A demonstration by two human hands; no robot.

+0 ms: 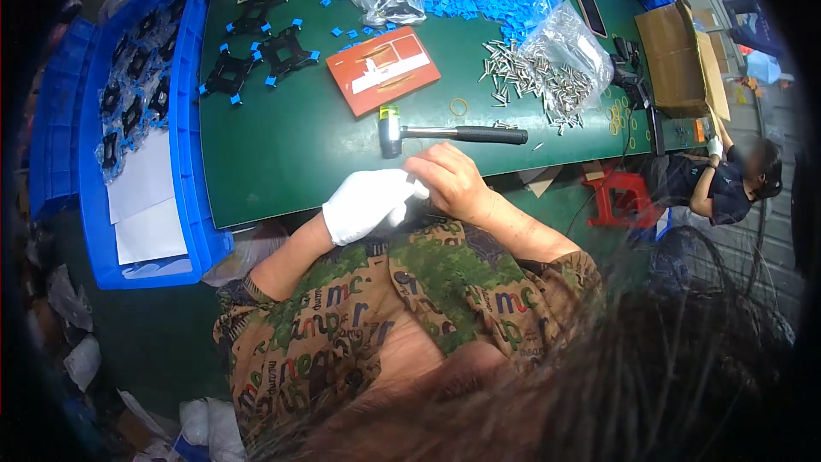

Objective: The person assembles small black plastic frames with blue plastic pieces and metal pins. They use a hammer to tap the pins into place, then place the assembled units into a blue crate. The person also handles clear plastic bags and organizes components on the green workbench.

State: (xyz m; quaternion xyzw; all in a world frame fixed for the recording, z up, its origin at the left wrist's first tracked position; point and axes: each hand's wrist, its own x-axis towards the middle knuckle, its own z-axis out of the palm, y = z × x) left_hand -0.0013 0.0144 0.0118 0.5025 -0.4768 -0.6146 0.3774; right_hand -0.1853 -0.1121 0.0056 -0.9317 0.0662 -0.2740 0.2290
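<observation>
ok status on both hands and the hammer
Gloved left hand and bare right hand together at table edge, anything held unclear. Hammer untouched just beyond, lying between hands and red box.

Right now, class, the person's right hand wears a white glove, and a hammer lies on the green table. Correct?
Not quite: the head view shows the white glove on the left hand; the right hand is bare. The hammer lies on the green table.

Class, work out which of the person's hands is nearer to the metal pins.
The right hand: it is bare, below and left of the metal pins in the picture. The gloved left hand is farther left, so farther away.
</observation>
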